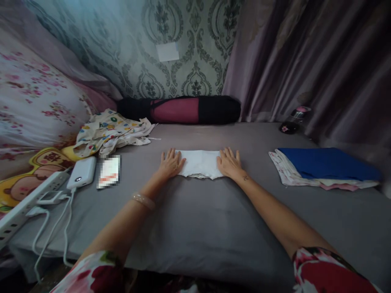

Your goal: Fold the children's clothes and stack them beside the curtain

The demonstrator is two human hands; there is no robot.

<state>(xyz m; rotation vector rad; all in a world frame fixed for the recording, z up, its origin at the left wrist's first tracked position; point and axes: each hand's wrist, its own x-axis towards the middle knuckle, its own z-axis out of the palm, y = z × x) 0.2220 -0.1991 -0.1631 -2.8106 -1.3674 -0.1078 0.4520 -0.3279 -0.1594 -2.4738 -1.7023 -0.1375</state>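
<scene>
A small white folded cloth [200, 162] lies flat on the grey sheet, its near edge slightly wavy with layers showing. My left hand [171, 163] rests on its left end, palm down, fingers spread, the thumb over the cloth. At the opposite end, my right hand [229, 163] lies palm down with its fingers spread, overlapping the cloth's right edge. Neither hand grips anything.
To the right sits a stack of folded cloths topped by a blue one [326, 162]. A patterned garment [113, 130] lies crumpled at left, near a power bank [82, 172] and a power strip [33, 200] with cables. A black-and-red roll bag [177, 110] lies along the wall; a bottle [293, 121] stands back right.
</scene>
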